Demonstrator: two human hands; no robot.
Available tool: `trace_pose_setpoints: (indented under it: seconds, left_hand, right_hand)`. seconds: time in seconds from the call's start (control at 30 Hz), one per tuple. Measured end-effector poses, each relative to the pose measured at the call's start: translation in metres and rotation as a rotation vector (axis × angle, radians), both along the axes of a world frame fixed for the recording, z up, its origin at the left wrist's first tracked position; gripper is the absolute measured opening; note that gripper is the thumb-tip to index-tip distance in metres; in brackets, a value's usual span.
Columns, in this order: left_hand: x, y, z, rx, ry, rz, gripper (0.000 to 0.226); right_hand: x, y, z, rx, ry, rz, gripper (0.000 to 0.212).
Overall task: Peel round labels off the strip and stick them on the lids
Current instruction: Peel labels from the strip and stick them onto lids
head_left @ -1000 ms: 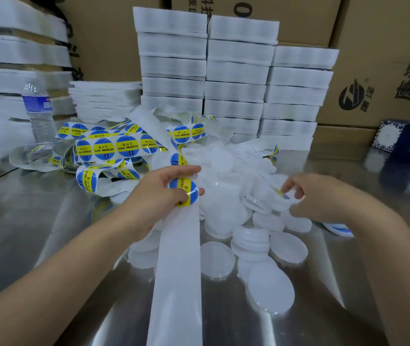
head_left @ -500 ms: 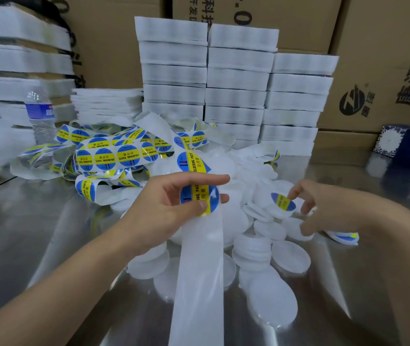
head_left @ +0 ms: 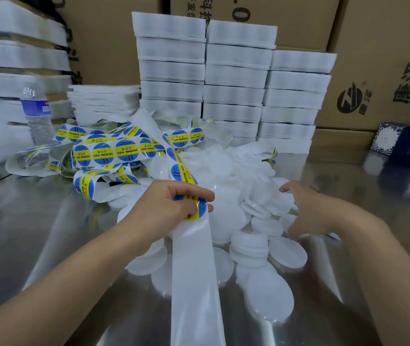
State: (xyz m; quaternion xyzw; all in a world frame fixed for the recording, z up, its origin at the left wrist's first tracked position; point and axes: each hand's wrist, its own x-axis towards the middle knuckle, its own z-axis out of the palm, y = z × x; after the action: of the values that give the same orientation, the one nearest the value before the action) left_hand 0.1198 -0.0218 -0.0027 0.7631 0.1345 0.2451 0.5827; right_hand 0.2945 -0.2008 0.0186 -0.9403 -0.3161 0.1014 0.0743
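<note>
Round labels (head_left: 124, 149), blue with a yellow band, sit in rows on the strip (head_left: 194, 270); it lies tangled at the far left of the steel table (head_left: 36, 233) and runs through the left hand (head_left: 166, 208), whose thumb and curled fingers pinch it at one label; nearer the camera the backing is bare (plain white); the right hand (head_left: 321, 213) reaches over the heap of white lids (head_left: 223, 171), fingers bent; whether it holds one I cannot tell; a water bottle (head_left: 37, 116) stands far left.
</note>
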Motion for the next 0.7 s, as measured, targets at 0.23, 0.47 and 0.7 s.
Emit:
trace_pose_setpoints:
  seconds: [0.23, 0.47, 0.7]
  left_hand:
    - [0.002, 0.003, 0.000, -0.038, 0.086, 0.042, 0.029]
    - [0.003, 0.003, 0.000, -0.035, 0.093, 0.054, 0.033]
    - [0.002, 0.002, 0.001, -0.020, 0.083, 0.077, 0.031]
  right_hand:
    - [0.005, 0.002, -0.006, 0.012, -0.012, -0.037, 0.087]
    - [0.010, 0.002, -0.008, 0.024, -0.004, -0.036, 0.081]
    - [0.011, 0.004, -0.013, 0.058, -0.034, -0.052, 0.074]
